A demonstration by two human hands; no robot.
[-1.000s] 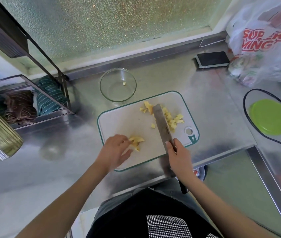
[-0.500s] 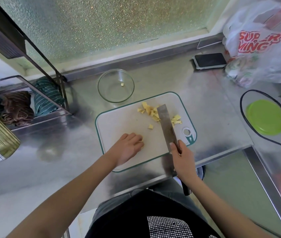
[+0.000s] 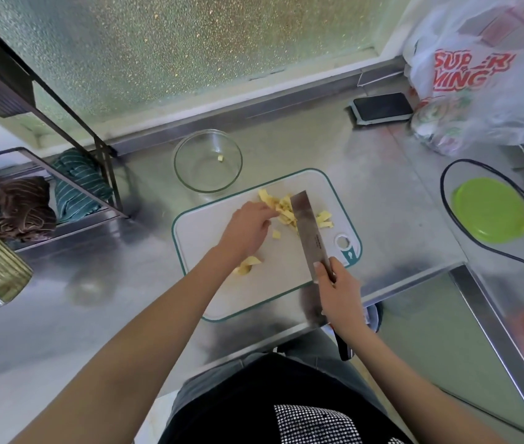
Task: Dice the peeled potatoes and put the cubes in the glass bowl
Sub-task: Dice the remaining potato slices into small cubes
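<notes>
While our right hand (image 3: pixel 337 286) grips the steel cleaver (image 3: pixel 310 232), our left hand (image 3: pixel 247 227) pinches pale yellow potato pieces (image 3: pixel 281 208) heaped on the white teal-edged cutting board (image 3: pixel 209 232); one cube (image 3: pixel 220 158) sits in the round glass bowl (image 3: pixel 207 185).

Cut potato and a near-empty bowl
Yellow potato pieces (image 3: pixel 286 209) lie heaped on the board; the glass bowl (image 3: pixel 207 160) beyond holds one cube (image 3: pixel 220 158).

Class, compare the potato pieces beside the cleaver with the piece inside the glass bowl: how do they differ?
The potato pieces form a loose heap on the cutting board beside the cleaver; the piece in the glass bowl lies alone. The left hand reaches the heap; nothing touches the bowl piece. Both are pale yellow.
</notes>
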